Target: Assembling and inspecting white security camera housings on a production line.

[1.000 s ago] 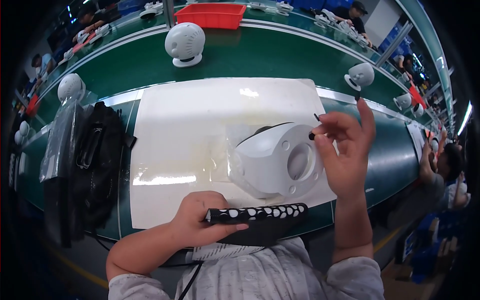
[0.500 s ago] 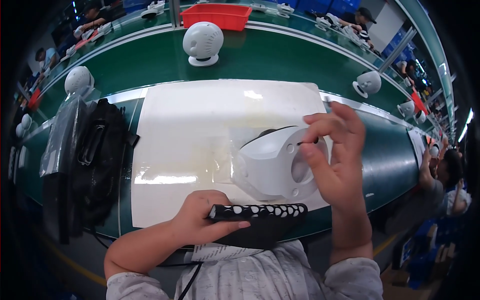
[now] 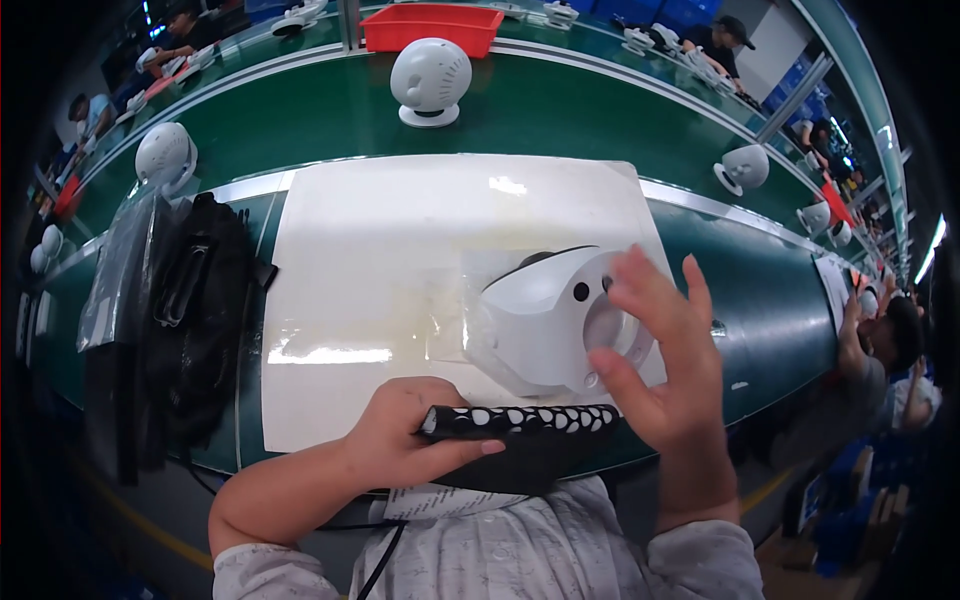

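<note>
A white plastic housing (image 3: 535,325) with a ring-shaped base lies on its side on the pale board. One black round pad (image 3: 581,291) fills a recess on the ring; a second dark spot shows beside my right fingertips. My right hand (image 3: 665,355) hovers over the ring's right side, fingers spread and slightly blurred, with nothing visible in it. Below the housing, my left hand (image 3: 410,430) grips a black sheet (image 3: 520,420) with rows of round cut-outs, its thumb along the near side. A lower recess (image 3: 590,380) on the ring is still white.
The pale board (image 3: 350,260) lies on a green bench. Black bags and clear plastic (image 3: 190,300) are piled on the left. Beyond runs a green conveyor with white round-headed units (image 3: 430,78) and a red tray (image 3: 433,28). Co-workers sit farther off and at right.
The right hand's pinch has opened and its fingers have spread. A black pad now sits in the ring recess that was white. Units on the conveyor have shifted right; the left hand stays put.
</note>
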A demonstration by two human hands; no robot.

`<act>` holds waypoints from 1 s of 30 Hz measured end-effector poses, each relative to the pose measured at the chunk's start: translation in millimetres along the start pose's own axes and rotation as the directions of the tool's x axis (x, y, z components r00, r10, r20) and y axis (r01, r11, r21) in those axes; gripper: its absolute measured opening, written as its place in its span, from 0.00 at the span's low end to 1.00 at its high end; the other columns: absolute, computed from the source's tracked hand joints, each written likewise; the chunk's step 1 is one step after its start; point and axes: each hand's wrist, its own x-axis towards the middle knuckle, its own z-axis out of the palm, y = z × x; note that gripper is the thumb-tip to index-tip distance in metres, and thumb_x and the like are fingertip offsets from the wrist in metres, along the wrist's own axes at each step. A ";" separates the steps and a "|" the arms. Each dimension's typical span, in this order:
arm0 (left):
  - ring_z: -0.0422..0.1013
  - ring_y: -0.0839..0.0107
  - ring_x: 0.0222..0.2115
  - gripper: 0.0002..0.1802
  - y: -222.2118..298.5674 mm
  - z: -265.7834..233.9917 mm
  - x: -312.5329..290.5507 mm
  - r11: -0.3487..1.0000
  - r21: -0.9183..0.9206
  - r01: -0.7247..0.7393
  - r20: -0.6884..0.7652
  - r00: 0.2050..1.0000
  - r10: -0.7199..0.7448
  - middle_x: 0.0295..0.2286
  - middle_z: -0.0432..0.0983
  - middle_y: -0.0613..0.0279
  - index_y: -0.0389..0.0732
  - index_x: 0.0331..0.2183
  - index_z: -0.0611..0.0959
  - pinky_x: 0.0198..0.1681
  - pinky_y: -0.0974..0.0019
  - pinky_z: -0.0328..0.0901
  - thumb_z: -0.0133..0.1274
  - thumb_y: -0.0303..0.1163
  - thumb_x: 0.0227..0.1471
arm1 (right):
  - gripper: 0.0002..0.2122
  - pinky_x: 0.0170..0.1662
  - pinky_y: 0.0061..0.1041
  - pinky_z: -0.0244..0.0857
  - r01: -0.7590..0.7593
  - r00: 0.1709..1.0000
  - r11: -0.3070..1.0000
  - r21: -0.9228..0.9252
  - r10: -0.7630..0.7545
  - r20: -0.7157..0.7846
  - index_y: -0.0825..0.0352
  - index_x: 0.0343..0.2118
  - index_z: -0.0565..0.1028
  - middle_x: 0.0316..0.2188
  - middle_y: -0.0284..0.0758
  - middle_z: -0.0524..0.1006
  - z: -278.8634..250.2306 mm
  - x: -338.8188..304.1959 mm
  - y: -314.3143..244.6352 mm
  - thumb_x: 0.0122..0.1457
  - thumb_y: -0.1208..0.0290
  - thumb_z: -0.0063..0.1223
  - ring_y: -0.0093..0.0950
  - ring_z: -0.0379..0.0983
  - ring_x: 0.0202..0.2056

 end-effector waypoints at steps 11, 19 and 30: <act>0.64 0.69 0.15 0.10 0.1 -0.6 0.3 0.996 -0.019 0.083 0.001 0.997 -0.083 0.12 0.66 0.61 0.36 0.13 0.72 0.19 0.70 0.58 0.59 0.22 0.31 | 0.03 0.51 0.30 0.48 -0.177 0.973 0.902 0.393 0.220 -0.067 0.67 0.24 0.71 0.52 0.48 0.54 21.3 -32.4 6.6 0.47 0.75 0.51 0.45 0.39 0.57; 0.64 0.70 0.14 0.09 2.5 -6.1 -0.2 0.993 -0.044 0.111 0.009 0.994 -0.111 0.13 0.67 0.61 0.36 0.14 0.72 0.18 0.71 0.57 0.59 0.22 0.31 | 0.02 0.51 0.31 0.49 -0.200 0.962 0.894 0.401 0.256 -0.092 0.67 0.23 0.72 0.51 0.47 0.57 25.4 -28.4 0.1 0.46 0.75 0.51 0.45 0.42 0.56; 0.62 0.75 0.14 0.09 5.7 -8.0 1.8 0.973 -0.081 0.217 -0.005 0.976 -0.218 0.13 0.66 0.62 0.36 0.15 0.73 0.17 0.73 0.55 0.59 0.23 0.32 | 0.10 0.53 0.42 0.33 -0.009 0.999 0.967 -0.254 -0.001 -0.038 0.61 0.31 0.74 0.49 0.42 0.61 11.3 -38.9 -7.3 0.48 0.64 0.49 0.45 0.46 0.54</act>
